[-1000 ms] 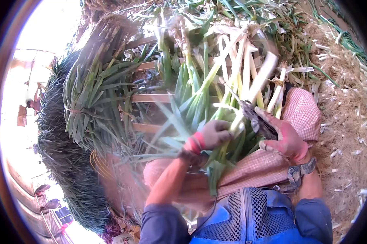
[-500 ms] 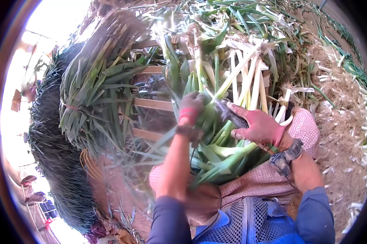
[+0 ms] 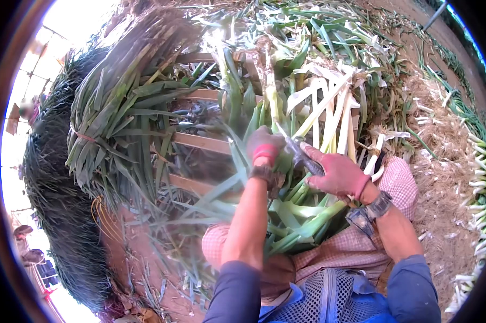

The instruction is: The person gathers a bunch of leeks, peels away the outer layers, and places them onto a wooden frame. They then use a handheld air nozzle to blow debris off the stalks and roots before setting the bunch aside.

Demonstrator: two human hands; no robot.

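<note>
My left hand (image 3: 265,143), in a dark reddish glove with a pink cuff, is closed round a leek (image 3: 273,105). The leek's roots point away from me and its green leaves run down past my wrist. My right hand (image 3: 340,173), gloved in pink, grips a dark grey air blow gun (image 3: 303,156). Its thin metal nozzle points at the leek just beyond my left fingers. Several pale, stripped leeks (image 3: 334,116) lie beyond my right hand. Green leek leaves (image 3: 302,223) cover my lap under both hands.
A tied bundle of leeks (image 3: 100,118) rests at the left on a slatted wooden rack (image 3: 202,142). Behind it stands a tall dark green stack (image 3: 57,194). Loose leaves and peelings (image 3: 329,32) pile up at the far side. Cut roots (image 3: 447,177) cover the ground at right, beside a row of leeks (image 3: 481,199).
My left hand and the leek have shifted slightly right, nearer the blow gun's nozzle. The right hand stays nearly in place, still gripping the blow gun. The whole view has turned a little.
</note>
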